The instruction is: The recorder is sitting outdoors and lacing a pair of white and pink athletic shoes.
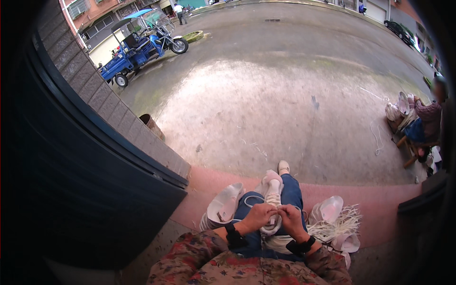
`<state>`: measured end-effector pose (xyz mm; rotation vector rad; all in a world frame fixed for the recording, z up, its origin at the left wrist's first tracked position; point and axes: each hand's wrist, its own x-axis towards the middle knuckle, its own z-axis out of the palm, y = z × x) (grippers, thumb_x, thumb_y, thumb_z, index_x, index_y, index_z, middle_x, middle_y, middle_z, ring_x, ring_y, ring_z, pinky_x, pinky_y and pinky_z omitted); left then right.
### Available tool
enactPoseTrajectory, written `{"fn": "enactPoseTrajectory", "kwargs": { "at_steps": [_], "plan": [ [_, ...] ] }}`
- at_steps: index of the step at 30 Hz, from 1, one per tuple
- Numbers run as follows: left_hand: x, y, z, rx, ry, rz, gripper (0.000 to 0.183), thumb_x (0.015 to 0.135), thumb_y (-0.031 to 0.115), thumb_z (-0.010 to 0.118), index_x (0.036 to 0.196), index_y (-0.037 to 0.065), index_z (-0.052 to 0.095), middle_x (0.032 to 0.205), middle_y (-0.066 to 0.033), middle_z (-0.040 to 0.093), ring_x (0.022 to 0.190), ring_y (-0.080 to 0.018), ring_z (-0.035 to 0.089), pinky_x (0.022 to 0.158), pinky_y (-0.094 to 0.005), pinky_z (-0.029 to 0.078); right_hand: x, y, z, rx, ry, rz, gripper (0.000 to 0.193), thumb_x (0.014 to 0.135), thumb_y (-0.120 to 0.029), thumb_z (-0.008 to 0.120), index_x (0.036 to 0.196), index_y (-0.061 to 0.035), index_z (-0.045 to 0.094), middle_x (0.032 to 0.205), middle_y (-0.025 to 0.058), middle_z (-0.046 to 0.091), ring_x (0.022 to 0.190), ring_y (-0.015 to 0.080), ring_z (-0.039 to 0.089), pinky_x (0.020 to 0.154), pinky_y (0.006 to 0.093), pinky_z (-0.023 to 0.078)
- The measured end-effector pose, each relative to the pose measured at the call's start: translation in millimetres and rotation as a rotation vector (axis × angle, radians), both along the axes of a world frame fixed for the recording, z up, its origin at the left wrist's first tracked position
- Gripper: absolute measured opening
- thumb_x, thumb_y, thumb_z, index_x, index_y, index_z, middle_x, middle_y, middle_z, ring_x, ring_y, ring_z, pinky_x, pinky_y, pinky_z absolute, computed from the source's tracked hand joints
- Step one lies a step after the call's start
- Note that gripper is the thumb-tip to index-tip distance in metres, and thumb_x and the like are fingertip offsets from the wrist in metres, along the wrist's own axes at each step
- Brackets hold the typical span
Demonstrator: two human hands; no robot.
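Head view, looking down: nearest are the wearer's flowered sleeves [192, 249], with a black band [301, 246] at the right wrist and a similar one at the left. Beyond them, the left hand [260, 215] and the right hand [293, 221] meet over the lap, fingertips bunched close together; what they pinch is too small to make out, so I cannot tell whether either is clamped on anything. Under and just past the fingertips, the pale shoe-shaped piece [272, 189] lies lengthwise between the thighs of the blue jeans [294, 192]. It seems to rest on the legs alone, so parting the knees could let it tip or drop between them. A white cord [251, 196] loops over the left thigh, beside the left hand; a sharp pull could snag that slack on a wristband or knot it.

To the left sits an open pale piece [222, 207]; to the right, another pale piece [331, 208] beside a loose heap of white strips [341, 224], which could tangle if one were tugged from underneath. Farther out, beyond the pink threshold [375, 202], scraps lie on the concrete, where anything dropped could pick up dirt. A co-worker [427, 118] sits at the far right, and a blue three-wheeler [137, 52] stands in the upper left.
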<state>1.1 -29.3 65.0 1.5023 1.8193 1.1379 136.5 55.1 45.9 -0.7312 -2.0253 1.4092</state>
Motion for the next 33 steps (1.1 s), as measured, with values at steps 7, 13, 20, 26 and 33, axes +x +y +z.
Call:
{"fn": "enactPoseTrajectory", "kwargs": {
  "at_steps": [7, 13, 20, 26, 33],
  "plan": [
    [-7, 14, -1, -0.070, -0.171, 0.085, 0.016, 0.080, 0.011, 0.056, 0.089, -0.001, 0.061, 0.070, -0.0153, 0.059, 0.060, -0.0221, 0.058, 0.056, -0.0291, 0.044, -19, 12, -2, -0.039, 0.033, -0.092, 0.008, 0.076, -0.004, 0.058, 0.081, 0.0015, 0.060, 0.075, 0.0138, 0.060, 0.068, 0.0247, 0.059, 0.061, 0.0300, 0.045],
    [10, 10, 0, -0.019, -0.080, 0.192, 0.017, 0.081, 0.013, 0.054, 0.090, 0.000, 0.061, 0.071, -0.0159, 0.059, 0.061, -0.0226, 0.059, 0.056, -0.0294, 0.044, -13, 3, -1, 0.060, 0.037, -0.143, 0.009, 0.076, -0.005, 0.057, 0.081, 0.0020, 0.059, 0.075, 0.0147, 0.061, 0.068, 0.0266, 0.059, 0.061, 0.0304, 0.046],
    [-17, 32, -28, -0.171, -0.027, 0.117, 0.021, 0.081, 0.019, 0.051, 0.088, 0.002, 0.060, 0.081, -0.0200, 0.059, 0.076, -0.0341, 0.058, 0.065, -0.0381, 0.045, -31, 28, -26, 0.174, -0.101, -0.081, 0.013, 0.078, -0.005, 0.053, 0.089, 0.0004, 0.058, 0.084, 0.0183, 0.058, 0.078, 0.0305, 0.057, 0.067, 0.0344, 0.045],
    [-111, -8, 1, -0.132, 0.110, 0.389, 0.026, 0.083, 0.011, 0.048, 0.103, -0.003, 0.055, 0.096, -0.0160, 0.059, 0.090, -0.0241, 0.057, 0.078, -0.0300, 0.044, 17, 42, 0, 0.141, -0.192, -0.199, 0.027, 0.080, -0.005, 0.052, 0.106, -0.0016, 0.052, 0.086, 0.0137, 0.058, 0.077, 0.0241, 0.056, 0.068, 0.0293, 0.044],
    [-172, -166, -66, -0.631, 0.402, 0.614, 0.028, 0.076, 0.016, 0.054, 0.097, -0.001, 0.058, 0.093, -0.0210, 0.059, 0.088, -0.0333, 0.057, 0.075, -0.0364, 0.045, 119, 22, -63, -0.103, -0.338, -0.300, 0.017, 0.081, -0.006, 0.053, 0.096, 0.0006, 0.058, 0.074, 0.0084, 0.058, 0.066, 0.0135, 0.055, 0.061, 0.0255, 0.043]
  ]
}}
